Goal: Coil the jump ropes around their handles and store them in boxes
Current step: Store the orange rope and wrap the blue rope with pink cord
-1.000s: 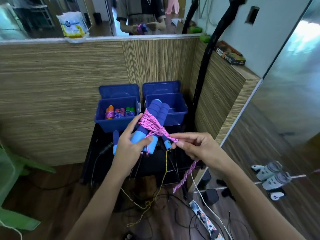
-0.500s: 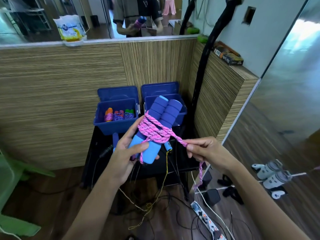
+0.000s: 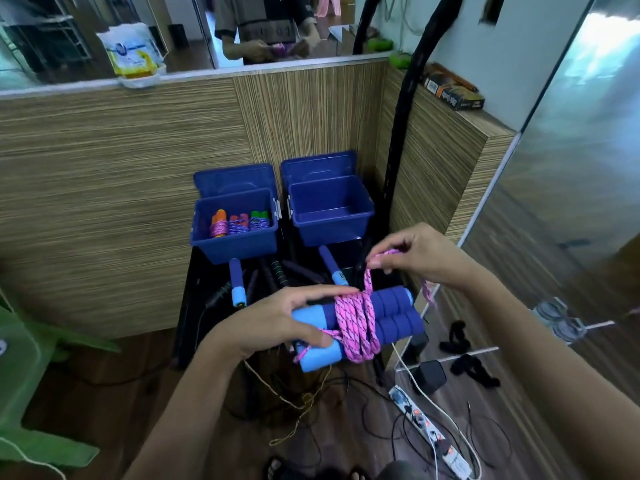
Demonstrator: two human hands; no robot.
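My left hand (image 3: 277,323) grips a pair of blue foam jump-rope handles (image 3: 394,317), held sideways with their light-blue ends to the left. Pink rope (image 3: 356,323) is coiled round the middle of the handles. My right hand (image 3: 412,254) pinches the free end of the pink rope just above the coil. Behind stand two open blue boxes: the left box (image 3: 235,251) holds three coiled ropes with orange, red and green handles, and the right box (image 3: 329,233) shows nothing inside.
More jump ropes with blue handles (image 3: 237,282) lie tangled on the black table (image 3: 194,306) in front of the boxes. Wood-panelled walls enclose the corner. Cables and a power strip (image 3: 433,434) lie on the floor. A green plastic stool (image 3: 20,358) stands at left.
The handles have turned from upright to lying sideways and dropped lower. My right hand has moved up from below right of the handles and now holds the rope end above the coil.
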